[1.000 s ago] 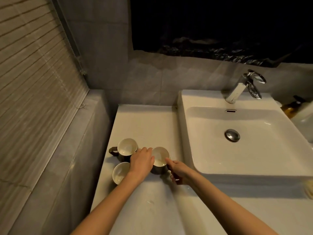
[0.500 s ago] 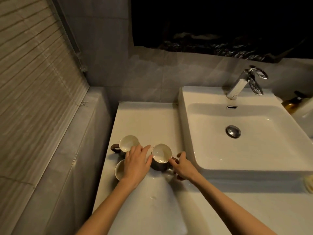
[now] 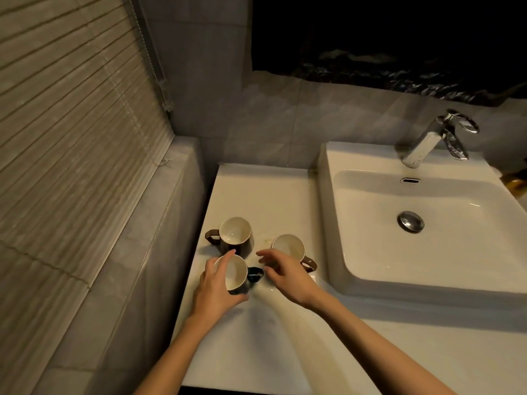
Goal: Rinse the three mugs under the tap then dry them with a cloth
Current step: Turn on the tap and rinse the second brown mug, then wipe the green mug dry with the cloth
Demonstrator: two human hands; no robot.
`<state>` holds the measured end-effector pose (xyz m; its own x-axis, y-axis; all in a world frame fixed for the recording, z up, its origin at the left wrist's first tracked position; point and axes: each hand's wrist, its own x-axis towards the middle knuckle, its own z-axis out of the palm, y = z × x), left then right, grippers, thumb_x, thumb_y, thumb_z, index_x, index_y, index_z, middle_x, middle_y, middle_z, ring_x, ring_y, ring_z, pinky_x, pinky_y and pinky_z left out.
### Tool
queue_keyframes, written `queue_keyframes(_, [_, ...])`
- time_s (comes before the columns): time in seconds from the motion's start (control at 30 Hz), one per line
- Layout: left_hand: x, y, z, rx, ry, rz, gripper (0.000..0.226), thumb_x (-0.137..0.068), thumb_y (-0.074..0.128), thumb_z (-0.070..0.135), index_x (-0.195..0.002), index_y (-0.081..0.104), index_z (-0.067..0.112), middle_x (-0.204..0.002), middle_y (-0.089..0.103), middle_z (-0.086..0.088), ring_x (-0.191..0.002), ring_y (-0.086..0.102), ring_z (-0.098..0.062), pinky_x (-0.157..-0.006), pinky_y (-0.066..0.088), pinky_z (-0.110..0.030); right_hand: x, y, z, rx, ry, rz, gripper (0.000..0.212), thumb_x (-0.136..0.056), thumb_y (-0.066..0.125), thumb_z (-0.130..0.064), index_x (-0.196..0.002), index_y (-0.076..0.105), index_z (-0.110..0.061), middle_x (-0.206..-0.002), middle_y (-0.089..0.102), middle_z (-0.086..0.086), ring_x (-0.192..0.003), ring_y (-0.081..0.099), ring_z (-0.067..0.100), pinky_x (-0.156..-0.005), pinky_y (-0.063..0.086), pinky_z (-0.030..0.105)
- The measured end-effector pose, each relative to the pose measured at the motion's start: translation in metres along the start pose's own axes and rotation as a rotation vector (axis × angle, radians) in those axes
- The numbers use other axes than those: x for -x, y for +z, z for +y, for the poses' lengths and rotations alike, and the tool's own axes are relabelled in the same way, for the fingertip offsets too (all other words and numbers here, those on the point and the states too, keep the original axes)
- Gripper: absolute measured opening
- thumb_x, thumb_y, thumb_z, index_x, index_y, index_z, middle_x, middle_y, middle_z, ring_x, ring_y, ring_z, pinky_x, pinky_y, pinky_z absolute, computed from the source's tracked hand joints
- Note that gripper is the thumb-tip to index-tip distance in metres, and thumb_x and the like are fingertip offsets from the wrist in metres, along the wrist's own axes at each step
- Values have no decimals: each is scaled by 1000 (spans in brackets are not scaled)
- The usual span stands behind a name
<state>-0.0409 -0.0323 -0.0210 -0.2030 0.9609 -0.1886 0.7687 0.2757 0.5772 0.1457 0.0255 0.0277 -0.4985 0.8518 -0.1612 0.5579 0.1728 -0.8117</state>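
Wrapping the near mug (image 3: 235,273) at lower centre, my left grip (image 3: 214,286) holds its body; right grip (image 3: 285,273) hovers empty; I'd lift straight, clearing back mug (image 3: 235,233) and right mug (image 3: 288,246), then carry toward the tap (image 3: 427,141).

A: What do your mugs (image 3: 236,233) look made of?
B: Glazed ceramic, with a smooth sheen inside.
A: And around you?
B: Polished chrome tap (image 3: 425,146), smooth glossy white basin (image 3: 370,155), matt grey wall tiles (image 3: 285,124).
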Motion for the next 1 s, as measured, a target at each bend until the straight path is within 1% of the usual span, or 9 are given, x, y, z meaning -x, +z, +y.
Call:
queue_keyframes(0.17, [-2,-1,-3,28,19,73,98,-50,89,40,-135,41,39,-122,46,5,-107,56,-20,-81,51,-32,-13,18,6,186,106,-155,40,-96,49,-14,-136,47,-10,-133,55,9,-119,53,23,-98,39,26])
queue_keyframes(0.27, [5,-2,0,-29,52,65,97,-48,88,42,-134,42,40,-119,46,7,-103,57,-20,-78,51,-32,-9,20,8,246,105,-245,28,-97,48,-17,-122,52,-5,-122,59,16,-109,57,30,-90,45,36])
queue_keyframes(0.4, [15,-14,17,-43,205,142,95,-49,88,42,-133,43,40,-121,48,8,-104,57,-19,-76,56,-36,7,6,5,65,65,-306,18,-100,46,-25,-104,45,-7,-99,62,13,-81,63,21,-77,53,38])
queue_keyframes(0.53, [21,-42,67,-68,359,270,93,-50,87,38,-130,40,47,-125,47,14,-110,55,-15,-70,57,-35,21,-42,-12,-67,0,-252,26,-98,48,-35,-98,46,-9,-86,52,6,-78,53,16,-76,56,35])
queue_keyframes(0.63, [19,-58,118,-49,464,312,100,-53,88,41,-137,34,47,-132,43,17,-117,49,-9,-77,53,-32,34,-90,-25,-42,-107,-148,16,-100,44,-31,-89,43,-19,-84,53,-1,-76,51,14,-76,50,31])
queue_keyframes(0.77, [8,-68,185,289,428,33,119,-49,86,54,-138,8,63,-144,21,26,-130,29,1,-103,33,-25,53,-157,-30,125,-303,94,16,-100,45,-22,-92,44,-35,-90,51,-13,-80,48,3,-75,43,19])
queue_keyframes(0.83, [-2,-61,219,631,325,-104,108,-47,74,75,-135,12,66,-146,27,23,-132,31,-5,-106,31,-32,61,-194,-14,314,-376,203,6,-100,44,-24,-104,50,-24,-102,53,-5,-87,45,8,-77,40,21])
queue_keyframes(0.9, [-16,-49,253,871,217,-234,98,-43,60,90,-130,25,62,-148,36,14,-128,41,-12,-107,33,-41,69,-230,5,549,-441,313,14,-99,47,-23,-111,52,-17,-110,53,-1,-89,41,12,-76,42,25])
queue_keyframes(1.0, [-39,-27,304,897,185,-476,105,-42,64,88,-135,32,51,-141,51,-2,-123,53,-19,-109,34,-49,87,-281,31,903,-518,364,25,-86,68,-10,-109,58,-13,-109,60,5,-85,49,18,-64,52,29])
